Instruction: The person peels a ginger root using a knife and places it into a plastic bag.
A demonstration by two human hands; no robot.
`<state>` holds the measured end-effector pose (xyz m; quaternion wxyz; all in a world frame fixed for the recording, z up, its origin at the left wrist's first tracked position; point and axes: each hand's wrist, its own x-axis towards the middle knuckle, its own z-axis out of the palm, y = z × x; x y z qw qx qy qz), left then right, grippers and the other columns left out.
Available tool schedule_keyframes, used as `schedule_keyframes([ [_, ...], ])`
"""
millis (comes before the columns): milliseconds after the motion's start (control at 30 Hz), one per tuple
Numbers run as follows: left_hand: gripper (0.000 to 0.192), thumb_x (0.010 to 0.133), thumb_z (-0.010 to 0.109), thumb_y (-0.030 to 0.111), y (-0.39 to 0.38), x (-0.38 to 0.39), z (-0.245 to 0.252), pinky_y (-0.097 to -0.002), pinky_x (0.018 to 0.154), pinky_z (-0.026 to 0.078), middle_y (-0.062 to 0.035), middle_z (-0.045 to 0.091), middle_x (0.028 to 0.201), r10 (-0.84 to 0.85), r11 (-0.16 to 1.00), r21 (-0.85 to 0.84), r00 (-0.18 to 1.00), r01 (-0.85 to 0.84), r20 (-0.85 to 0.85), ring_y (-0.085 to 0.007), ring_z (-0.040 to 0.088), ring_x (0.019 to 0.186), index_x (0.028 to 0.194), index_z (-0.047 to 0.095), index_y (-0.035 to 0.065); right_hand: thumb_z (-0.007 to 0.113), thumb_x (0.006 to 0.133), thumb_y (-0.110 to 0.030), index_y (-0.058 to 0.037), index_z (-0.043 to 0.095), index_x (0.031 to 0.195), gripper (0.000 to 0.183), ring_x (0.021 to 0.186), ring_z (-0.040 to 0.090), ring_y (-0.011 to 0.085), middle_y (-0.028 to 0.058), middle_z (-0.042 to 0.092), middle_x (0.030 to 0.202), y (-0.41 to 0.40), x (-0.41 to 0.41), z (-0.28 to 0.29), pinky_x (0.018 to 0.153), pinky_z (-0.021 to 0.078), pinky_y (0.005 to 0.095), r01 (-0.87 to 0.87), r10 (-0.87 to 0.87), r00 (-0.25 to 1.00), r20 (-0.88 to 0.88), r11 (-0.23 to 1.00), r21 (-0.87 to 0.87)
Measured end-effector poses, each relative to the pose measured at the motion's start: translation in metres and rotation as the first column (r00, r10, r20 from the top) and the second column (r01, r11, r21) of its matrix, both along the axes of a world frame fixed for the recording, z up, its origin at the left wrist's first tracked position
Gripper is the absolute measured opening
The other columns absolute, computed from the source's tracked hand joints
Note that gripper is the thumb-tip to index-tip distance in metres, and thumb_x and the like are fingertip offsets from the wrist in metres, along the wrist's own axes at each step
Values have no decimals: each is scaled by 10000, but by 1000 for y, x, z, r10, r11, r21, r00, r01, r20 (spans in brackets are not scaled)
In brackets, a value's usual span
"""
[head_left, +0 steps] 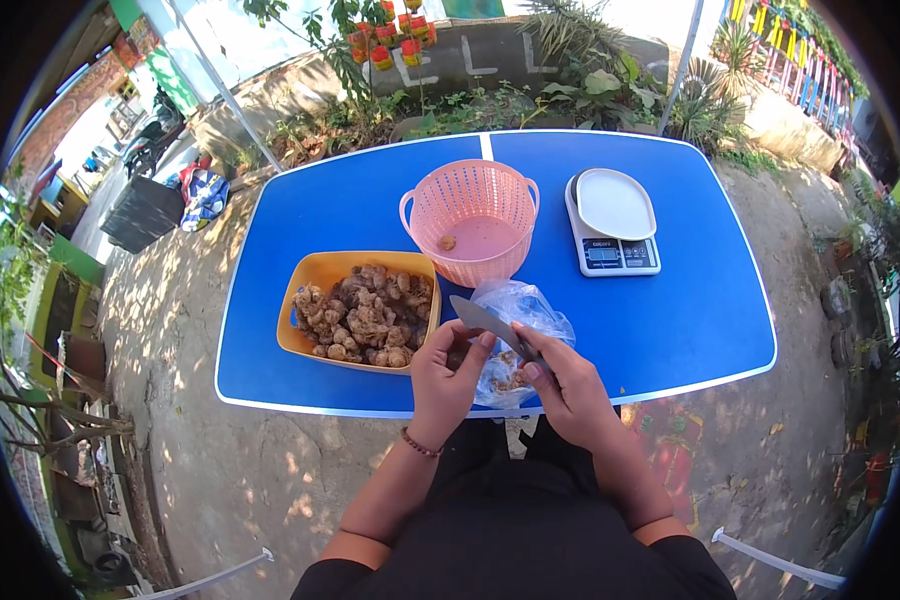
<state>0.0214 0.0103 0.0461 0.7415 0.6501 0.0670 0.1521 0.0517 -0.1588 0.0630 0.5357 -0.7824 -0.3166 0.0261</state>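
My right hand (566,379) grips a knife (487,319) whose blade points up and left, over a clear plastic bag (529,304) with brown scraps on it. Close to the blade, my left hand (448,367) has its thumb and fingers curled around a small brown piece (459,354), mostly hidden, probably a rhizome. An orange-yellow plastic basin (289,300) full of knobbly brown rhizomes (367,315) stands left of my hands. Behind the bag is a pink plastic basket (472,259) with two handles and one small brown piece (448,242) inside.
A white digital kitchen scale (619,262) with an oval tray (616,202) stands at the right of the blue table (690,315). Thin metal poles (232,101) rise beyond the table's far edge. Plants (480,109) and a low wall (487,56) lie behind it.
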Motion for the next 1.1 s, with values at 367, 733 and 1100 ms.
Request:
schedule_keyframes([
  [367,197,793,614,45,38,96,25,-341,652,485,-154,608,896,56,608,773,981,-181,185,-246,607,730,975,599,-29,478,942,-179,-59,474,1293,371,762,592,362,173,568,891,30,56,17,668,481,417,220,-179,967,182,946,-238],
  [733,287,928,527,98,11,12,6,-252,818,536,-121,589,1105,-378,733,-602,925,317,28,-206,601,1048,1191,477,-5,430,974,-169,-63,430,1350,390,519,458,32,65,566,866,-8,11,-5,482,393,179,-14,138,908,-396,954,301],
  [1100,285,938,542,187,-13,-14,-21,-185,700,498,-47,625,995,-328,724,-663,940,190,-88,-63,590,775,1177,533,32,439,968,-163,-58,379,1376,426,508,427,18,52,537,883,-17,-15,-33,471,367,163,-56,226,867,-445,930,363],
])
